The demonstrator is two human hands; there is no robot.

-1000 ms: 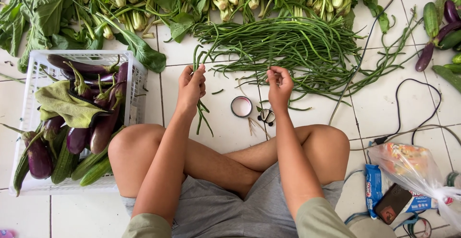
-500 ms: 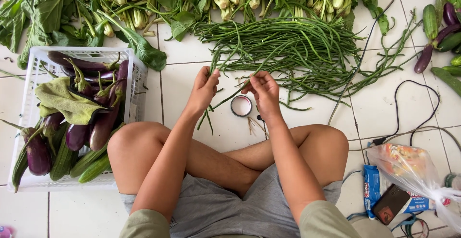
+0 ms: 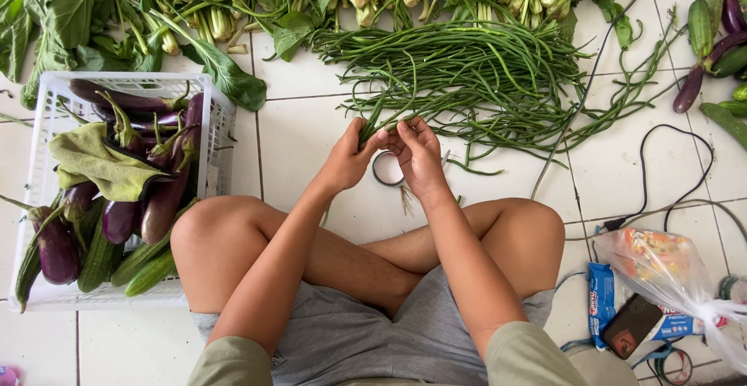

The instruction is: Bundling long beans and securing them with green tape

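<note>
Long beans (image 3: 467,71) lie in a loose green heap on the white tiled floor (image 3: 299,133), just ahead of the seated person's crossed legs and below the row of leafy greens (image 3: 233,12) along the floor's far edge. Both hands meet at the heap's near edge. The left hand (image 3: 348,160) has its fingers clenched around the ends of a few beans that trail back up into the pile; the right hand (image 3: 418,156) presses against it, fingers pinching the same small bunch at the tips. A roll of tape (image 3: 387,170) lies on the floor directly beneath the hands, partly hidden by them.

To handle this well, it seems best to keep the bean ends level with one another inside the left grip, so the bunch stays even, and to draw the strands out along their length rather than sideways, since they tangle with the rest of the heap. A firm but not crushing pinch should keep the thin pods from snapping.

A white basket (image 3: 47,106) of purple eggplants (image 3: 163,199) and cucumbers (image 3: 148,271) stands by the left knee, well apart.
</note>
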